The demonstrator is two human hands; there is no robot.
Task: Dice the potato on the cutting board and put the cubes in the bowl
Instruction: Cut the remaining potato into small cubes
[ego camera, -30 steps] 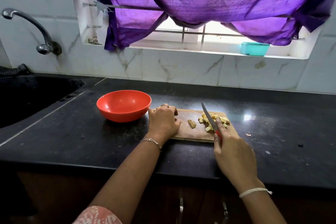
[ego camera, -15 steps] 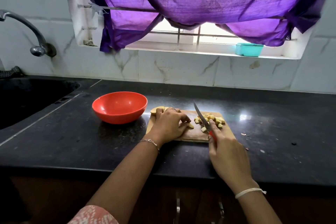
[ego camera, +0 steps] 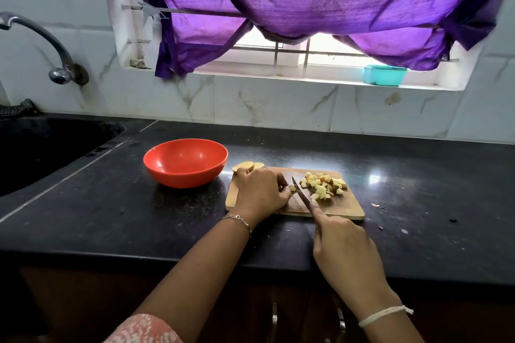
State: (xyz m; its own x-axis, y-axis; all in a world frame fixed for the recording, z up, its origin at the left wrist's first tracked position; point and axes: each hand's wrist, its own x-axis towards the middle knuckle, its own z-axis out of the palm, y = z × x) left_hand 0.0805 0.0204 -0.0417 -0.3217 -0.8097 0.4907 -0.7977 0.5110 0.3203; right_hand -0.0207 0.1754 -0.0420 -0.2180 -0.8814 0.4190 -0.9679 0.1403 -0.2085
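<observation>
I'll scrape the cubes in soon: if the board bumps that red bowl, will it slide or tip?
The bowl looks like thin plastic and holds nothing, so it is probably light and may slide on the glossy counter. Being wide and low, it would likely skid rather than tip, though a push on its rim might rock it.

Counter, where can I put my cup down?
Bare counter right of the board, up to the wall, bar a few scraps. Another patch in front of the bowl, beside the sink. The board is crowded: cubes, knife, slices.
</observation>
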